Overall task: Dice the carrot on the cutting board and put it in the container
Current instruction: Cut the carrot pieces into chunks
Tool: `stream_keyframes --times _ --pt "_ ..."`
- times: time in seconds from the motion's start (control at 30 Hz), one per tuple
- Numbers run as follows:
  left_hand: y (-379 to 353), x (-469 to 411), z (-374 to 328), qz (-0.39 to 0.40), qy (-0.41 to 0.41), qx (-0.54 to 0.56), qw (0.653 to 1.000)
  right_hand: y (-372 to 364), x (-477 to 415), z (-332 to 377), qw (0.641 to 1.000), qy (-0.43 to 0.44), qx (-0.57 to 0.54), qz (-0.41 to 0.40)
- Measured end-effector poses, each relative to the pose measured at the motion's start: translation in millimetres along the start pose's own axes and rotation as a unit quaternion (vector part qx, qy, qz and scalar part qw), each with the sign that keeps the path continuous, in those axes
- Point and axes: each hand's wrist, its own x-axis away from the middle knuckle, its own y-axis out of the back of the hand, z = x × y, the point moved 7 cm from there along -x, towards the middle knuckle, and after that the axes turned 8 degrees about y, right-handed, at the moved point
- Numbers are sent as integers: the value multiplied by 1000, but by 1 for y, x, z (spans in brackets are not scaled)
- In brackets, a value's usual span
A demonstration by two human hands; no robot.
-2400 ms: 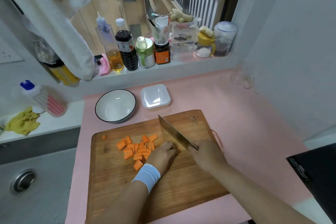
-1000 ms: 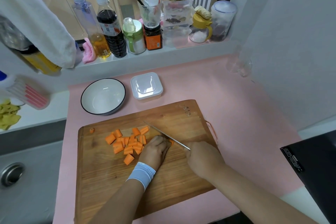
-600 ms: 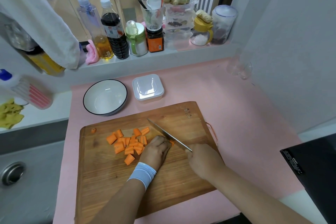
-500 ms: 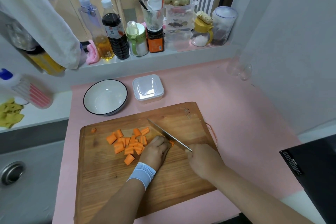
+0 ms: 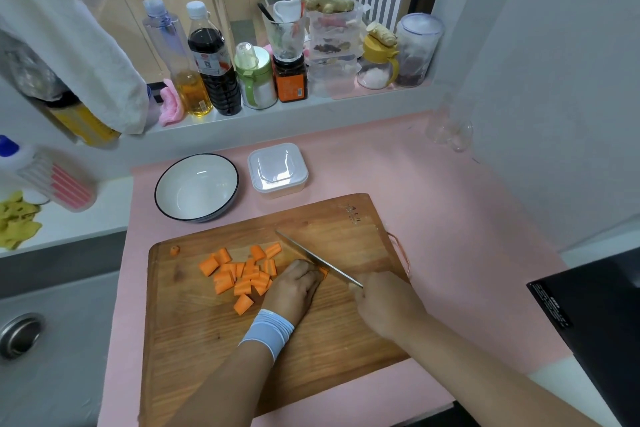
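The wooden cutting board (image 5: 194, 340) lay on a pink mat, its long axis running left to right and skewed a little, with the right end farther away. The left hand (image 5: 294, 288), with a pale blue wristband (image 5: 266, 333), rested near the board's middle, fingers curled down over the uncut carrot (image 5: 324, 272). Only a small orange end of it showed past the knuckles, touching the knife, so its long axis could not be told. The right hand (image 5: 384, 298) gripped the knife's handle near the board's right edge, the handle hidden in the fist. The knife (image 5: 311, 256) was seen almost edge-on, its long axis diagonal, tip pointing toward the board's far side and to the left. The carrot pieces (image 5: 242, 274) lay heaped on the board's left half, just beside the left hand, one chunk nearer the front. A small carrot end (image 5: 175, 250) sat alone by the board's far left corner. Just beyond the board's far edge stood the square white container (image 5: 277, 170), with a black-rimmed white bowl (image 5: 195, 185) beside it to the left.
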Motion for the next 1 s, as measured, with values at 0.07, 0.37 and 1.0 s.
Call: stream_keyframes --times 0.07,0.37,1.0 --pt "3 -1 -2 -5 -2 4 1000 -1 4 -1 1000 2 -7 -8" --pt "4 -2 -3 -8 2 13 1000 0 10 -7 999 0 36 -2" --pt "5 -1 -5 -15 1 14 1000 -3 8 -3 1000 6 -4 -14"
